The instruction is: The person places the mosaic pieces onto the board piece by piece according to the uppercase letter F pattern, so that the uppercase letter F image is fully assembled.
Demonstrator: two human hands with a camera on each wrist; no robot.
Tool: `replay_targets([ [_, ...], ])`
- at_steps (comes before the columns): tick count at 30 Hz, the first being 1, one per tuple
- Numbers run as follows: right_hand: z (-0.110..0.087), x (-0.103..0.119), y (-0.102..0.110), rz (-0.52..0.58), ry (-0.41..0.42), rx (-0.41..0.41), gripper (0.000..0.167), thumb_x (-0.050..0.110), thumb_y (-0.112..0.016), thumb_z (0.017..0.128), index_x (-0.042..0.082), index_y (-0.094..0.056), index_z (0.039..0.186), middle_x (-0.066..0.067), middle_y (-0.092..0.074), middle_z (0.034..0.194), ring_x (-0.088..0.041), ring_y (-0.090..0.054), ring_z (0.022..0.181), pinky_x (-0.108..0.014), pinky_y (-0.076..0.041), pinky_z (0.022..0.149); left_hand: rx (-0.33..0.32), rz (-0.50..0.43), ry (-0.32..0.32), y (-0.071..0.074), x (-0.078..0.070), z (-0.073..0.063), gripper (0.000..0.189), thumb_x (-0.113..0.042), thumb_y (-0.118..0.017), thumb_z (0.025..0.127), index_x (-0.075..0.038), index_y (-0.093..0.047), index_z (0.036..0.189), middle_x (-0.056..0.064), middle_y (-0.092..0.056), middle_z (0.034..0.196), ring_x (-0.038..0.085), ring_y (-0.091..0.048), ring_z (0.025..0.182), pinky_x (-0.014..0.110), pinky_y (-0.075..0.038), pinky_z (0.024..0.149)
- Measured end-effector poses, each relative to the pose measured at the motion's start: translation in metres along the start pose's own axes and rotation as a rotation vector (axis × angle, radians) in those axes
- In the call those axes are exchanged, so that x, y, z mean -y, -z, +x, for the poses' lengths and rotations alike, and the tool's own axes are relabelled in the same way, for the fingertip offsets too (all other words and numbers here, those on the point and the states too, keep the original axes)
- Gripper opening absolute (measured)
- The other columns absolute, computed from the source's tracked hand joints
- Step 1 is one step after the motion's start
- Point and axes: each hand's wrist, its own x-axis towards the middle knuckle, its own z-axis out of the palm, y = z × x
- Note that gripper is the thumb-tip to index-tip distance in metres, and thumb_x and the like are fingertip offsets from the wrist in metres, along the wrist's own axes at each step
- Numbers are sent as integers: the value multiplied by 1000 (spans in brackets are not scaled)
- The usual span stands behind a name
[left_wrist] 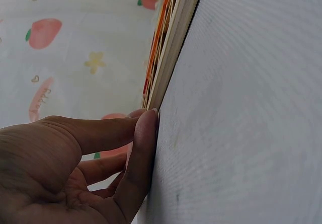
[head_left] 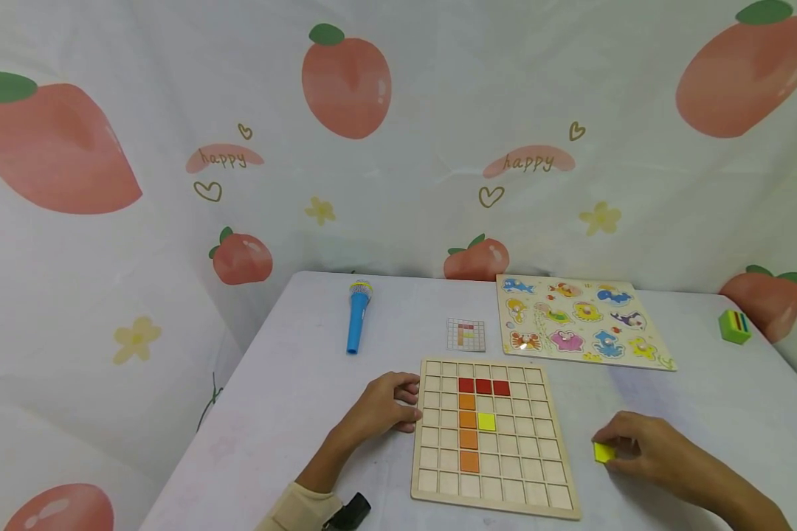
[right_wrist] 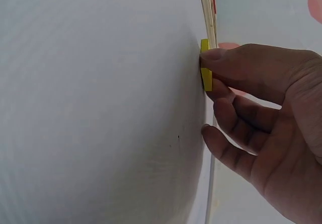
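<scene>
A wooden grid board (head_left: 518,490) lies on the table with red, orange and yellow square tiles in some of its cells. At its left edge, the fingertips and thumb of my left hand (head_left: 380,404) touch the side, and the left wrist view has the same hand (left_wrist: 95,168) against the board's edge (left_wrist: 176,38). Right of the board, my right hand (head_left: 657,450) pinches a yellow tile (head_left: 603,453) between thumb and finger. The right wrist view has this yellow tile (right_wrist: 206,78) standing on edge, close to the table surface, partly covered by a fingertip.
Behind the board lies a small pattern card (head_left: 466,335) showing a coloured grid. A sea-animal puzzle board (head_left: 571,302) is at the back right, a blue toy microphone (head_left: 356,321) at the back left. A green block with coloured stripes (head_left: 733,327) sits near the far right edge.
</scene>
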Motion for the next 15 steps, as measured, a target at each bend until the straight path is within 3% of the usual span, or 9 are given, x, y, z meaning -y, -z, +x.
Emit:
replay_targets([
  [6, 1, 7, -3, -51, 62, -92, 24, 21, -88, 83, 18, -78, 104, 18, -64, 97, 6, -49, 82, -21, -51, 67, 1, 5, -2, 0, 0, 1, 61, 7, -80, 88, 7, -57, 143, 13, -64, 116, 20, -66, 100, 33, -68, 70],
  [15, 17, 27, -7, -7, 130, -150, 24, 19, -88, 82, 18, -78, 104, 19, -62, 94, 3, -50, 82, -21, -49, 65, 3, 3, 1, 1, 0, 1, 60, 7, -81, 87, 7, -57, 143, 13, -64, 116, 20, -66, 100, 33, -68, 70],
])
